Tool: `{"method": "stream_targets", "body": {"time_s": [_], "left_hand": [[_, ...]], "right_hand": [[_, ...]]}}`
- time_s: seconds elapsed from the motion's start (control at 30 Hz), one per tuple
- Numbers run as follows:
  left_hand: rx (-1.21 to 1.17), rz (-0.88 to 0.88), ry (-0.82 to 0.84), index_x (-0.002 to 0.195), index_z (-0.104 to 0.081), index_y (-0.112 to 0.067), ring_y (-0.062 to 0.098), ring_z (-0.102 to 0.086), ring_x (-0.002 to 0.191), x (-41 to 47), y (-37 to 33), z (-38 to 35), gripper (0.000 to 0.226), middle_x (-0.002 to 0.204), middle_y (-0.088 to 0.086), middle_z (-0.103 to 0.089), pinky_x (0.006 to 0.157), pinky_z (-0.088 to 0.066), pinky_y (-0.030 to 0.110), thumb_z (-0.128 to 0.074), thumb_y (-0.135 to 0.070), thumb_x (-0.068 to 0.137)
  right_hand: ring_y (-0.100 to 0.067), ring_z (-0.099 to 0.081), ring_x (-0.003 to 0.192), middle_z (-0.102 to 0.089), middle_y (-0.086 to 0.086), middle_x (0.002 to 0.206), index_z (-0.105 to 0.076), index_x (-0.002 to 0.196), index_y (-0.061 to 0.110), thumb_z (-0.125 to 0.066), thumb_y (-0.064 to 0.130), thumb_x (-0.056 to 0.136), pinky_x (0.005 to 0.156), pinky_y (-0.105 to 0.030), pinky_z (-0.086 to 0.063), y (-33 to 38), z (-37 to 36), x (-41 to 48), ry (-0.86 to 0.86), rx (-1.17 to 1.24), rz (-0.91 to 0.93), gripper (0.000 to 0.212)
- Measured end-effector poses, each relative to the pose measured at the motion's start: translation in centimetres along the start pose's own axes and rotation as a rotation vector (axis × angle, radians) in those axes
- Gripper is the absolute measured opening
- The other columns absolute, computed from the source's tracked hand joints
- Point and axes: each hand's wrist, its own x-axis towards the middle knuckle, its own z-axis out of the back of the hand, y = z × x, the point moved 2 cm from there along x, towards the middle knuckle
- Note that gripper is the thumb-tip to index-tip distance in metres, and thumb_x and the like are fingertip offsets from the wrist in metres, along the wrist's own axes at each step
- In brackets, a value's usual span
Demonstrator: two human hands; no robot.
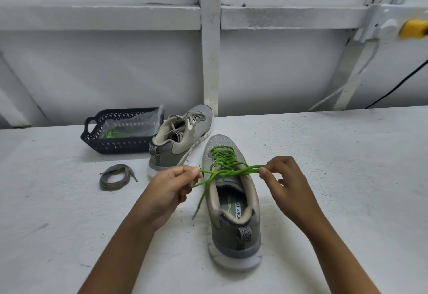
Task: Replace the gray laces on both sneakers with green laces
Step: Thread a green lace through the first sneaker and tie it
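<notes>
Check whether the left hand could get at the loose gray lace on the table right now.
Probably yes: the gray lace lies on bare table just left of the left hand, nothing between them. But that hand pinches the green lace, so it must let go first.

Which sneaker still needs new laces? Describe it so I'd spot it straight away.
Find the dark basket at the back left of the white table. The far sneaker just right of it is the one. Unlike the nearer sneaker, its laces are gray, not green.
</notes>
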Motion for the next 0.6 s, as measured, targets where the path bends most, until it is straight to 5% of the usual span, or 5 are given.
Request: {"method": "stream_targets", "body": {"time_s": [0.13, 0.3, 0.37, 0.47, 0.6], "left_hand": [[-0.332, 0.058, -0.076, 0.078, -0.059, -0.014, 0.003, -0.036, 0.047, 0.2, 0.4, 0.7, 0.010, 0.061, -0.009, -0.052, 0.048, -0.027, 0.018, -0.054, -0.022, 0.081], [-0.565, 0.194, -0.068, 0.058, -0.062, -0.019, 0.007, -0.039, 0.047, -0.2, 0.9, 0.7, 0.019, 0.062, -0.008, -0.052, 0.056, -0.027, 0.026, -0.054, -0.023, 0.075], [-0.410, 0.179, -0.104, 0.065, -0.059, -0.016, 0.009, -0.041, 0.050, -0.3, 0.9, 0.5, 0.017, 0.060, -0.006, -0.054, 0.056, -0.029, 0.026, -0.052, -0.019, 0.080], [0.151, -0.044, -0.244, 0.089, -0.061, -0.021, 0.008, -0.051, 0.059, -0.6, 0.3, 0.4, 0.014, 0.062, -0.005, -0.064, 0.058, -0.038, 0.023, -0.049, -0.020, 0.096], [0.657, -0.403, -0.207, 0.111, -0.060, -0.043, -0.011, -0.053, 0.092, -1.5, 0.0, -0.8, 0.020, 0.099, -0.019, -0.058, 0.076, -0.036, 0.003, -0.051, -0.037, 0.094]], "right_hand": [[0.011, -0.044, 0.098, -0.049, 0.006, 0.099, -0.061, 0.078, 0.026, -0.061, 0.020, 0.090, 0.073, 0.002, -0.030, -0.3, 0.2, 0.0, -0.030, -0.024, -0.001, 0.013], [0.011, -0.046, 0.096, -0.053, 0.006, 0.097, -0.062, 0.077, 0.027, -0.060, 0.021, 0.090, 0.073, -0.003, -0.033, -0.4, 0.1, 0.0, -0.031, 0.009, -0.040, 0.015], [0.010, -0.050, 0.089, -0.059, 0.005, 0.090, -0.061, 0.075, 0.027, -0.059, 0.021, 0.091, 0.070, -0.004, -0.035, -0.1, 0.0, -0.1, -0.056, 0.049, -0.071, 0.017], [0.002, -0.056, 0.071, -0.064, 0.012, 0.072, -0.063, 0.073, 0.028, -0.060, 0.020, 0.091, 0.066, -0.008, -0.040, 0.8, 0.1, -0.1, -0.053, 0.157, -0.095, 0.019], [-0.003, -0.058, 0.066, -0.068, 0.018, 0.076, -0.073, 0.083, 0.029, -0.065, 0.016, 0.086, 0.064, -0.014, -0.044, 2.7, 0.6, -0.5, 0.032, 0.227, -0.032, 0.015]]}}
